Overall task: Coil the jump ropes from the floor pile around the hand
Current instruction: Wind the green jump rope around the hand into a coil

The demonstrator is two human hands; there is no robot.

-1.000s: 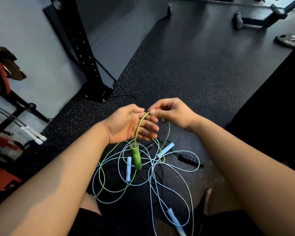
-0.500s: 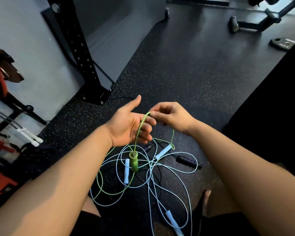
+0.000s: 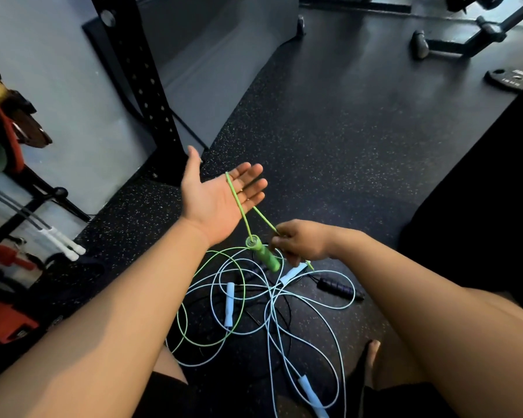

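Observation:
My left hand (image 3: 215, 200) is held palm up, fingers spread flat. The green jump rope's cord (image 3: 235, 200) hooks over its fingers. One strand drops to the green handle (image 3: 264, 253), which hangs just below the palm. The other strand runs from behind the fingers down to my right hand (image 3: 304, 242), which pinches it. The rest of the green cord (image 3: 242, 294) trails into the floor pile, tangled with light blue ropes (image 3: 272, 309) and their pale handles (image 3: 229, 303). A black rope with a dark handle (image 3: 338, 288) lies at the pile's right side.
A black perforated rack upright (image 3: 139, 82) stands against the grey wall to the left. White-handled ropes (image 3: 62, 239) and red gear (image 3: 3, 318) sit far left. A weight plate (image 3: 514, 78) and equipment feet (image 3: 420, 46) lie far right. My bare foot (image 3: 372, 354) rests beside the pile.
My left hand has opened flat and moved away from me. My right hand has dropped towards me, drawing the green cord over the left fingers. The green handle has swung right.

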